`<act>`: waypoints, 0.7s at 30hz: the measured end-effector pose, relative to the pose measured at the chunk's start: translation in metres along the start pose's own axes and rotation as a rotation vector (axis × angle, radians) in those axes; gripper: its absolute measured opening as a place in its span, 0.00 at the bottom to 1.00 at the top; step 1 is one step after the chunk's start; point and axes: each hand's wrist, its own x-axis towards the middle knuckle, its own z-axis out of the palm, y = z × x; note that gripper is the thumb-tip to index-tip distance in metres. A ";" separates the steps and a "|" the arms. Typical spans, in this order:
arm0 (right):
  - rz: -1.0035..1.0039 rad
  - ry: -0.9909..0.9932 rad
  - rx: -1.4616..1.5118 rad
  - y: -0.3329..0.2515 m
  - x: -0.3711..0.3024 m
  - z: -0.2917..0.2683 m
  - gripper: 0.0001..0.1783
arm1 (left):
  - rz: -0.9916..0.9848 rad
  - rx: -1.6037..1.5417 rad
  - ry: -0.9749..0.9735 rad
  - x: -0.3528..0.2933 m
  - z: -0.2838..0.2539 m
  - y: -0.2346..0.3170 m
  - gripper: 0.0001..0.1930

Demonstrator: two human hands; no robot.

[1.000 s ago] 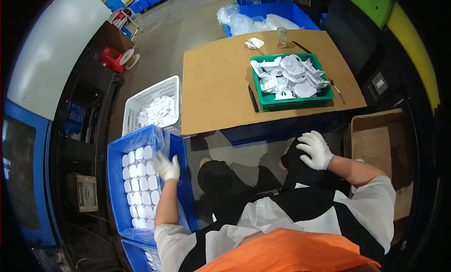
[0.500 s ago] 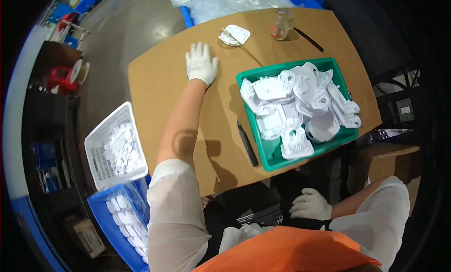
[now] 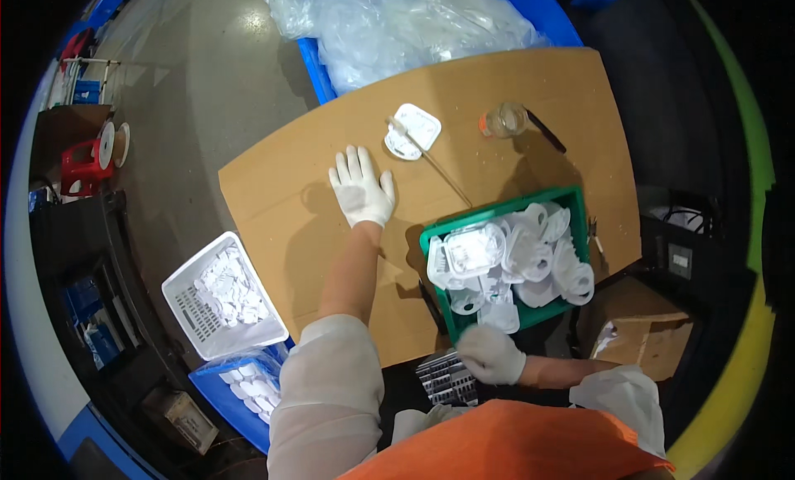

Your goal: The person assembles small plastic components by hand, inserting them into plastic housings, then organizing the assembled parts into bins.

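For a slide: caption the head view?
White-gloved hands near a green rectangular tray of white plastic parts on brown board.

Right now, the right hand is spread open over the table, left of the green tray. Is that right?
Not quite: the head view shows it is the left hand that is spread open over the table, left of the green tray.

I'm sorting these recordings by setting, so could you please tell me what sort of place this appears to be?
Probably a factory or workshop: a green tray heaped with white parts, a white basket of small white pieces, and a blue bin piled with clear plastic suggest it.
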 end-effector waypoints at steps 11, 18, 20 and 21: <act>0.378 0.215 -0.080 0.087 0.378 -0.216 0.21 | -0.110 -0.016 -0.174 0.007 -0.018 -0.003 0.35; 0.795 0.420 -0.442 0.223 0.515 -0.193 0.47 | -0.122 -0.031 -0.185 0.010 -0.013 -0.001 0.36; 0.871 0.421 -0.351 0.240 0.531 -0.175 0.41 | -0.130 0.006 -0.195 0.010 -0.017 -0.004 0.36; 0.877 0.413 -0.349 0.254 0.537 -0.174 0.41 | -0.125 -0.010 -0.195 0.010 -0.014 -0.003 0.36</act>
